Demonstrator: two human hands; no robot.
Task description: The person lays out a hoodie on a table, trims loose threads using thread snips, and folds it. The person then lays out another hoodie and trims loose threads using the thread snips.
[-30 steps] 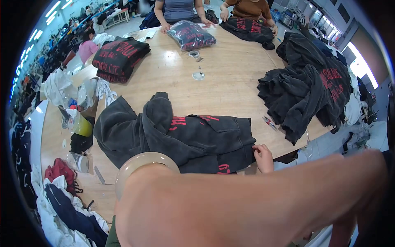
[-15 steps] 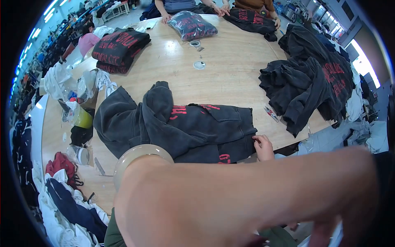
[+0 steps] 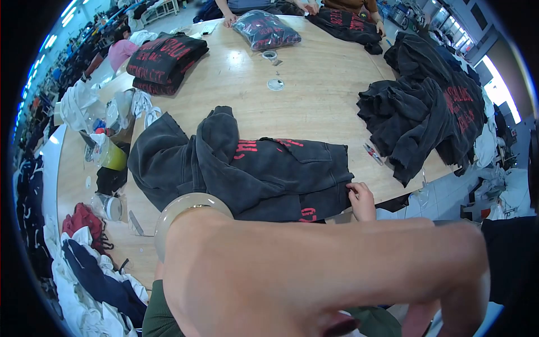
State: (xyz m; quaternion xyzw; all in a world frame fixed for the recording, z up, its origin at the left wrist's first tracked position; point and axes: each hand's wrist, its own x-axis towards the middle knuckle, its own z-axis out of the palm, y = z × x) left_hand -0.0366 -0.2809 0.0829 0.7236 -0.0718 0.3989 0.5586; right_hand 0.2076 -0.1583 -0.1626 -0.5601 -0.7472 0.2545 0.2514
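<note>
Light wood table (image 3: 323, 106) — dark hoodie (image 3: 264, 174) laid across near side, folded dark garments (image 3: 163, 62) far left, bagged garment (image 3: 266, 31) by far edge, red-handled tool (image 3: 373, 153) beside dark garment pile (image 3: 421, 115) — right.

A garment workshop is shown by piled clothing (image 3: 168, 59) at upper left and a large shared worktable (image 3: 314, 106).

At left, a yellow-green container (image 3: 115, 157) stands above a crumpled dark-red cloth (image 3: 83, 223). At upper centre, a round tape roll (image 3: 269, 55) lies near a clear plastic-wrapped dark bundle (image 3: 266, 31). At right, small red-handled snips (image 3: 373, 154) lie beside rumpled black garments (image 3: 412, 115).
</note>
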